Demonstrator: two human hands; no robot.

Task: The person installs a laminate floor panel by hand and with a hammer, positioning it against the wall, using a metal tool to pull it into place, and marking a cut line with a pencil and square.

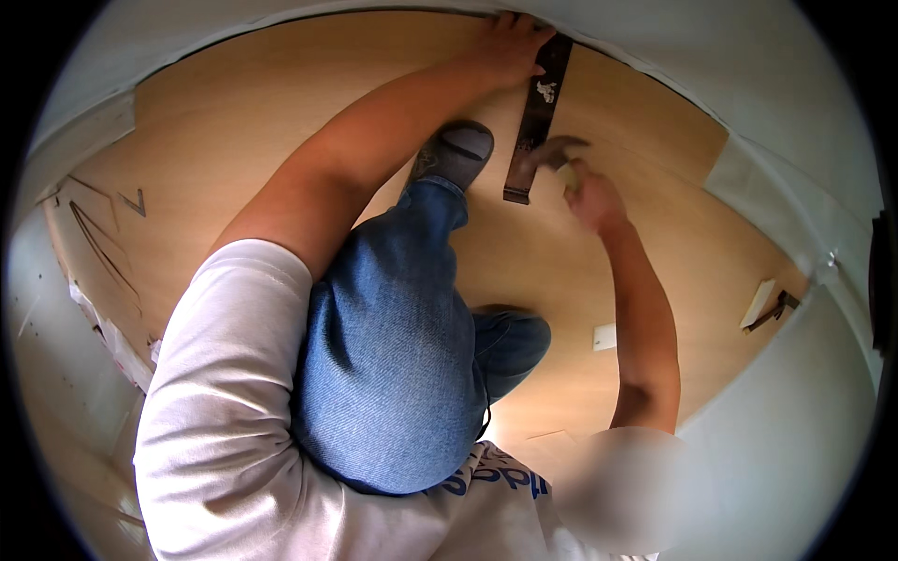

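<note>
A long dark metal pull bar (537, 117) lies on the light wood-look floor, its far end at the base of the wall and its bent end toward me. My left hand (513, 51) holds the bar's far end, fingers at the wall and thumb on the bar's edge. In my right hand (595, 198) is a claw hammer (561, 148), gripped by its pale handle. The hammer's head is slightly blurred beside the bar's near end; whether they touch I cannot tell.
My shoe (456, 154) and bent knee are left of the bar. A small white rectangular piece (605, 337) lies near my right forearm. Farther right are a pale strip (758, 305) and a dark angled tool (774, 312). A V-shaped piece (136, 202) lies at left.
</note>
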